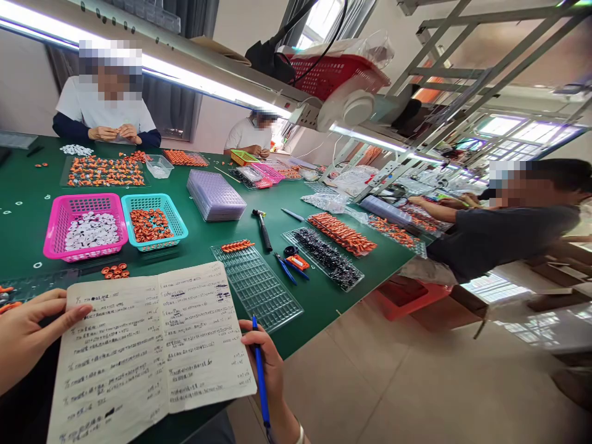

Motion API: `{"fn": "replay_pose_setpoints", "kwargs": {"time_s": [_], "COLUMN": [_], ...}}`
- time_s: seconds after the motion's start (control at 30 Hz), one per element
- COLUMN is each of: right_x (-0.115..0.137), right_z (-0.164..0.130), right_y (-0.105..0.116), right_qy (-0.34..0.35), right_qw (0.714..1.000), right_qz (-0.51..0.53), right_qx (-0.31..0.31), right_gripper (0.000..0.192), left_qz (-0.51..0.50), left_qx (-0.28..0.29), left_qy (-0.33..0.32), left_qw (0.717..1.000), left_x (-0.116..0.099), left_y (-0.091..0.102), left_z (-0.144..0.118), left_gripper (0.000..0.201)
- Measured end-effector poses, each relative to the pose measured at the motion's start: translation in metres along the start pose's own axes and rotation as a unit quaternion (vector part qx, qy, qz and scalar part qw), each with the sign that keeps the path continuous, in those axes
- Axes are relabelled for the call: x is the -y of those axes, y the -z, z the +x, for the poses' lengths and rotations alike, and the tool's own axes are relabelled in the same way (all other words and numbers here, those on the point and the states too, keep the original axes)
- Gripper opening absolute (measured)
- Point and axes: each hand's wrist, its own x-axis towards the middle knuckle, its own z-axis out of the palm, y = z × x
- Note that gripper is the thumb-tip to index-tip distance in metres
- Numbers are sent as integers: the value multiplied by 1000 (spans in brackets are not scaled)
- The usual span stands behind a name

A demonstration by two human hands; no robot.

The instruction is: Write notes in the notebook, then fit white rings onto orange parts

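An open notebook (148,345) full of handwritten lines lies on the green table (28,216) right in front of me. My left hand (28,333) rests flat at the notebook's left edge, fingers pressing on the page corner. My right hand (271,364) is at the notebook's right edge and grips a blue pen (260,376), its tip pointing up toward a clear plastic grid tray (259,287).
A pink basket (86,225) of white parts and a teal basket (153,220) of orange parts stand behind the notebook. A hammer (263,228), trays of orange (342,233) and black parts (326,256), and stacked trays (215,194) lie farther off. Three other people sit around the table.
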Motion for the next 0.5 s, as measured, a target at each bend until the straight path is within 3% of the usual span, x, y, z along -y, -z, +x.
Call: {"fn": "replay_pose_setpoints", "kwargs": {"time_s": [0.1,0.5], "right_x": [0,3], "right_z": [1,2], "right_y": [0,0], "right_qy": [0,18], "right_qw": [1000,1000], "right_qz": [0,-17], "right_qx": [-1,-2], "right_gripper": [27,28], "left_qz": [-32,-67], "left_qx": [70,74], "left_qy": [44,59], "left_qw": [996,993], "left_x": [0,-11], "left_y": [1,3], "left_z": [0,-1], "left_gripper": [50,51]}}
